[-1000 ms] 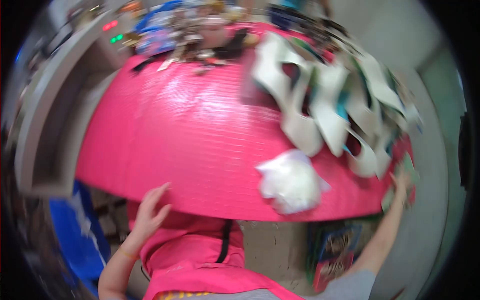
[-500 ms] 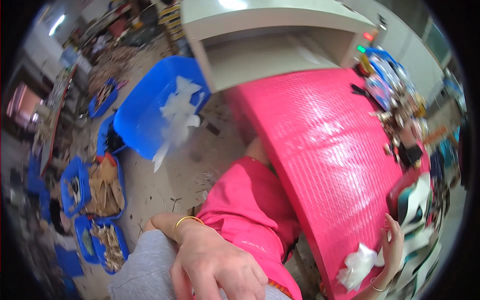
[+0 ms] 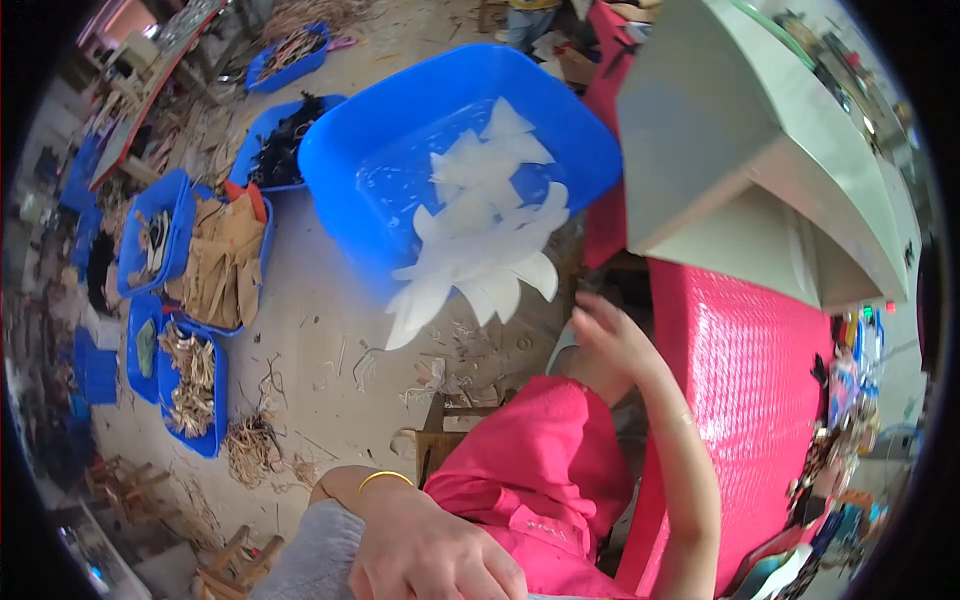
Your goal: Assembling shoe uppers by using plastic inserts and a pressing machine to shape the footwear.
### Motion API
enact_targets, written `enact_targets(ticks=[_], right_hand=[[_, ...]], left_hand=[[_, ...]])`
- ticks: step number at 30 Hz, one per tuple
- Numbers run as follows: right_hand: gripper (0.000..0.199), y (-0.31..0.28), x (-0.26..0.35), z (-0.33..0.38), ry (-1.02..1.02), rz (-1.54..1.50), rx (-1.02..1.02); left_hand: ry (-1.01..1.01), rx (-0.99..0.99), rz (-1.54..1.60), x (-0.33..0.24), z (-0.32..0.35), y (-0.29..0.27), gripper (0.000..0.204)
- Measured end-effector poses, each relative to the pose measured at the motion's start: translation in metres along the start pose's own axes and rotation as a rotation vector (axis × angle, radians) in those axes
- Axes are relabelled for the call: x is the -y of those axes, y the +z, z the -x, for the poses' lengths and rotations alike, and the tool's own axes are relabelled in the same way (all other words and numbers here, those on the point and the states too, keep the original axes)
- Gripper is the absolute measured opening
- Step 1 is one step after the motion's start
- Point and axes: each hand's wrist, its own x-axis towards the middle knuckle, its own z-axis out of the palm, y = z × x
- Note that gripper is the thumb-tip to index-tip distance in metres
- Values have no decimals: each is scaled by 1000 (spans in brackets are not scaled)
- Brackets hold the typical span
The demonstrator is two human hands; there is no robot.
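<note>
floor [image 3: 330, 330]: pale, littered with scraps | pink table [image 3: 750, 400] right | daylight

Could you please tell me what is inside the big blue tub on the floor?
The blue tub holds a loose heap of white cut pieces, some spilling over its near rim. Whatever lies beneath the heap is covered.

No packages, labels, signs or screens can be made out.
</note>
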Motion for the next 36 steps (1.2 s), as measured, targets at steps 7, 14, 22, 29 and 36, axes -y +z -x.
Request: enact_targets(ticks=[7,14,22,29,36], right_hand=[[46,43,-17,-139,560,-478,103],[26,60,36,-78,137,-678,-22],[27,55,32,-40,262,-780,-22],[27,62,31,-3,193,-688,15],[32,64,5,12,312,-724,9]], left_hand=[[-4,14,-70,-27,19,-43,13],[-838,-1204,-1190,-57,96,-123,35],[-995,-1200,-1156,-46,208,-192,32],[-1367,-414,-1592,37,143,-348,29],[-1423,-1458,-718,117,178,-385,49]])
